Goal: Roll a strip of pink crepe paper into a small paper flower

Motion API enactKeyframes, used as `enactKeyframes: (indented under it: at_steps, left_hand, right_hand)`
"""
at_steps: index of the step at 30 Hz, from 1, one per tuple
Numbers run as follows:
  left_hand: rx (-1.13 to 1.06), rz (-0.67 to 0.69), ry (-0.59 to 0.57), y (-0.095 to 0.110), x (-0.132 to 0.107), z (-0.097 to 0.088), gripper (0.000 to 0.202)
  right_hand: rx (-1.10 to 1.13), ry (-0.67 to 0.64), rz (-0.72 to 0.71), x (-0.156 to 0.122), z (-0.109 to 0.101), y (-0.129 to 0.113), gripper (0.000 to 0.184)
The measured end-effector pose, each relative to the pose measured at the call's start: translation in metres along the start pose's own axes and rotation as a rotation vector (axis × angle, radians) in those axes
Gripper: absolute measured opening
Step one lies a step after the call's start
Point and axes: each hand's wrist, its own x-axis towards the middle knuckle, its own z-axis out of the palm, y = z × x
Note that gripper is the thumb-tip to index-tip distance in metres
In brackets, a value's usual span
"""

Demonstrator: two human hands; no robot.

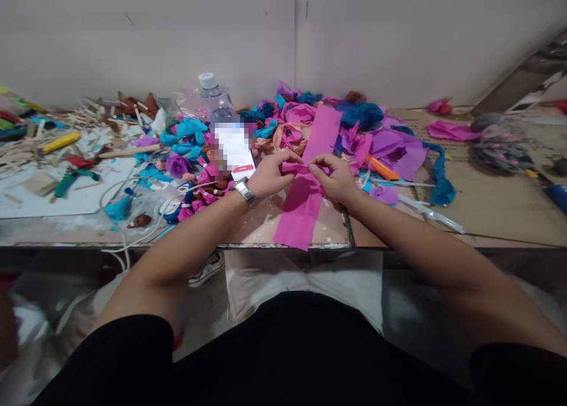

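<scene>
A long pink crepe paper strip [301,208] lies across the table [496,211] from the front edge to the pile at the back. My left hand [271,173], with a silver watch on the wrist, pinches the strip's middle. My right hand [335,176] pinches the same spot from the other side, and the paper is gathered between the two hands. Both hands are closed on the paper.
Behind the hands lies a heap of pink, purple and blue crepe paper [354,128] with paper flowers. A phone [234,149] and a plastic bottle [215,99] stand to the left. Wooden sticks [88,114], a white cable [133,217], an orange tool [383,169].
</scene>
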Motion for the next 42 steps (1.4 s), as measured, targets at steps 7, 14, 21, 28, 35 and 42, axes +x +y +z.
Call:
enactKeyframes:
  at_steps: [7,14,21,28,35,42]
  left_hand:
    - [0.052,0.089,0.007,0.011,-0.002,-0.003,0.038]
    - [-0.018,-0.004,-0.008,0.005,-0.005,0.004,0.05]
    - [-0.059,-0.012,-0.022,0.004,-0.004,0.004,0.037]
    - [0.049,0.05,-0.016,0.007,-0.004,0.003,0.035]
    - [0.106,0.101,-0.058,0.014,-0.005,0.0,0.038]
    - [0.093,0.05,-0.046,0.01,-0.004,-0.002,0.038]
  right_hand:
    - [-0.098,0.003,-0.048,0.001,-0.001,0.002,0.026]
    - [-0.198,-0.043,-0.11,0.001,-0.002,0.0,0.02]
    - [-0.214,-0.063,-0.155,0.001,-0.003,-0.005,0.019]
    - [-0.186,-0.063,-0.143,0.0,-0.004,-0.004,0.018]
    - [-0.168,-0.064,-0.117,0.001,0.0,-0.002,0.016]
    - [-0.158,-0.067,-0.093,0.001,-0.004,-0.004,0.02]
